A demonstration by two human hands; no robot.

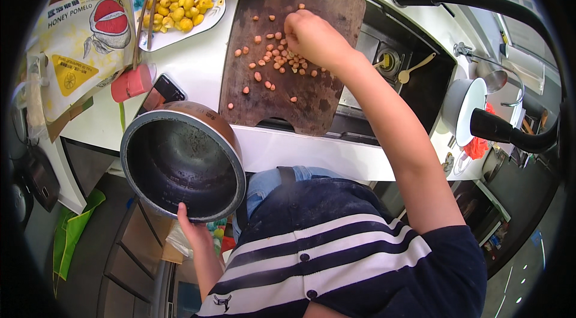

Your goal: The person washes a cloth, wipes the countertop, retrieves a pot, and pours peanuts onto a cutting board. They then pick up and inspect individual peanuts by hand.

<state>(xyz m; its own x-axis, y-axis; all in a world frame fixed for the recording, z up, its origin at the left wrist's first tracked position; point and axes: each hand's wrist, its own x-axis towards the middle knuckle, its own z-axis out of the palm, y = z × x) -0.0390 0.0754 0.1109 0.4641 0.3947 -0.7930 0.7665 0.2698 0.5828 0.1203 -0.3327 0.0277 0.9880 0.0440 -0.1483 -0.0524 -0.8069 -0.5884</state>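
Note:
My left hand grips the near rim of a dark rice cooker inner pot, thumb over the edge. The pot is tipped so that its bare, worn inside faces me. Over a wooden cutting board hangs my right hand, its fingers curled down at the edge of a loose pile of shelled peanuts. More peanuts lie scattered singly across the board. The back of the hand hides its fingertips, so whether it pinches a peanut is not visible.
The board lies across a sink with a light spoon in it. A plate of yellow pieces, chopsticks, a phone and a printed bag stand left. A black faucet hose arches at right, by a white bowl.

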